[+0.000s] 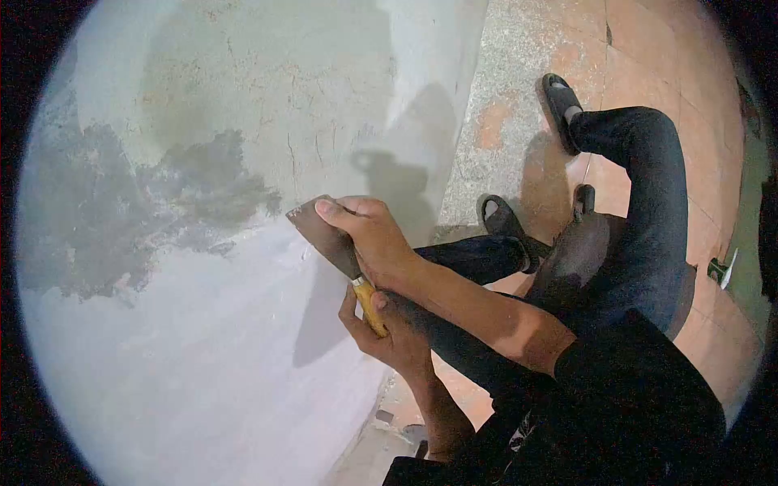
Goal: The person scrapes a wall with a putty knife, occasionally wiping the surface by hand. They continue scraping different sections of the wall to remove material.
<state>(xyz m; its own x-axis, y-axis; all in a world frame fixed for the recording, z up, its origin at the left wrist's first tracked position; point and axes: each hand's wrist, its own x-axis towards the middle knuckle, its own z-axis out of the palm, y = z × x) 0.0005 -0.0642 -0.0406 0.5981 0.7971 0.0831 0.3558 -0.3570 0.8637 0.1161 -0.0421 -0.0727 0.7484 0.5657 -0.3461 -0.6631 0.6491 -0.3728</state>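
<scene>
A putty knife (335,243) with a broad, dull metal blade and a yellow wooden handle is held between my two hands in front of the wall. My left hand (397,336) is closed around the handle. My right hand (377,239) is at the blade, its thumb pressed on the metal near the wide edge and its other fingers mostly hidden. Behind the blade, the pale wall (203,381) carries a darker grey rough patch (186,190) and some fine cracks. Both hands and the tool cast shadows on the wall.
My bent legs in dark trousers (648,170) and feet in dark sandals (561,109) are on the right. Orange floor tiles (648,65) meet a speckled, worn strip (502,89) along the wall. A small green and white object (724,271) lies at the far right.
</scene>
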